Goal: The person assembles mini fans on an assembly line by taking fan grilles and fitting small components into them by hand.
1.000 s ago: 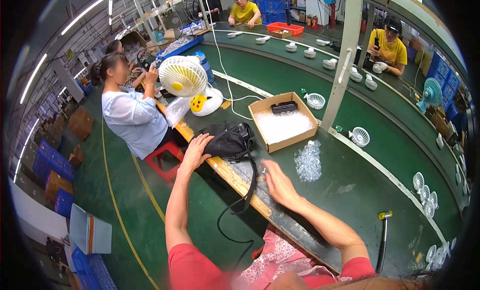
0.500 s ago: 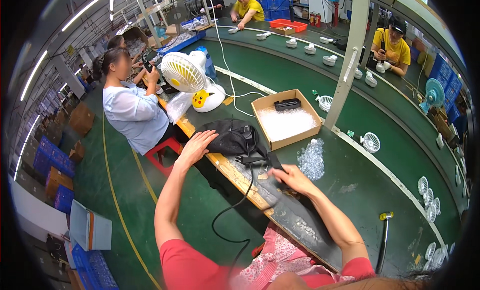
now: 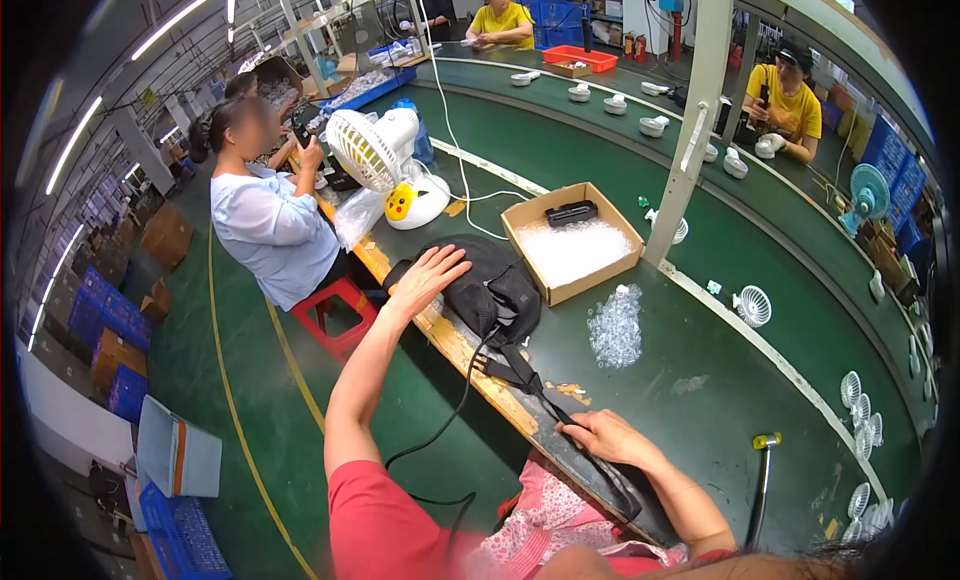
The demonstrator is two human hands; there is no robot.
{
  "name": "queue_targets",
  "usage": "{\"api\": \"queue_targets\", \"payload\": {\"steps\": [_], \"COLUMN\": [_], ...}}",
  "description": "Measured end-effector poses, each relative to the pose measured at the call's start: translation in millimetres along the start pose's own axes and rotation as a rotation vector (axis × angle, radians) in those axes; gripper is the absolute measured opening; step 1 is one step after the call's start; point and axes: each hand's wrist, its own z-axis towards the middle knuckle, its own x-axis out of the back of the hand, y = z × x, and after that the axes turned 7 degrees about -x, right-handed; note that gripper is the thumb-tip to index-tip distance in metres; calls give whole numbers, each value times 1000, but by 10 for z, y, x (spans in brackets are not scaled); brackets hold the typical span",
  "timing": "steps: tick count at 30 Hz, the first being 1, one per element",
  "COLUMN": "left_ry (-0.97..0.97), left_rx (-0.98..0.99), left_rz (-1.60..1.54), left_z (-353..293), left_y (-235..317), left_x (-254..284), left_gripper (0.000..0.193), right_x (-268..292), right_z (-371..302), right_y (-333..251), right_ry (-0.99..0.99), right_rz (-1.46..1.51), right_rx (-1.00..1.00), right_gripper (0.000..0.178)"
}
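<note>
The black bag point(image 3: 505, 295) lies under and just right of the left hand point(image 3: 435, 272), which rests palm down on its near left end, fingers straight and slightly spread. A strap point(image 3: 535, 387) runs from the bag toward the right hand point(image 3: 605, 437), whose fingers are closed on it near the bench's front edge; the bag itself is well apart from that hand. The bag sits close along the worn wooden edge point(image 3: 465, 358), and a black cable point(image 3: 440, 435) drops over it. Behind the bag, the carton point(image 3: 535, 282) stands just beside it, leaving little room there; the bench point(image 3: 690, 430) opens out right of the right hand, between the heap point(image 3: 615, 328) of clear plastic pieces and the mallet point(image 3: 765, 480). There is one bag, one carton with one black object point(image 3: 572, 214) on its contents, one heap, one mallet and one large fan point(image 3: 375, 150). Of the small white fans point(image 3: 752, 306), one lies partly behind the post point(image 3: 690, 145), one stands alone, and four cluster farther right; those beyond are too blurred to count.
</note>
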Motion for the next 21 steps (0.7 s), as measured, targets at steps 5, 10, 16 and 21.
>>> {"api": "queue_targets", "payload": {"steps": [5, 10, 16, 21], "left_ry": [211, 117, -719, -356], "left_rx": [331, 756, 159, 370], "left_rz": [-167, -267, -2069, -2292], "left_z": [-123, -1099, -1921, -1624], "left_y": [293, 1312, 3201, 3351], "left_x": [184, 247, 485, 564], "left_gripper": [73, 41, 42, 23], "right_x": [-42, 50, -88, 83], "right_z": [-97, -357, -343, -646], "right_y": [-32, 150, 334, 205], "right_ry": [99, 269, 243, 360], "right_rz": [-136, -80, -70, -38], "right_rx": [12, 60, 91, 162], "right_gripper": [31, 39, 45, 42]}}
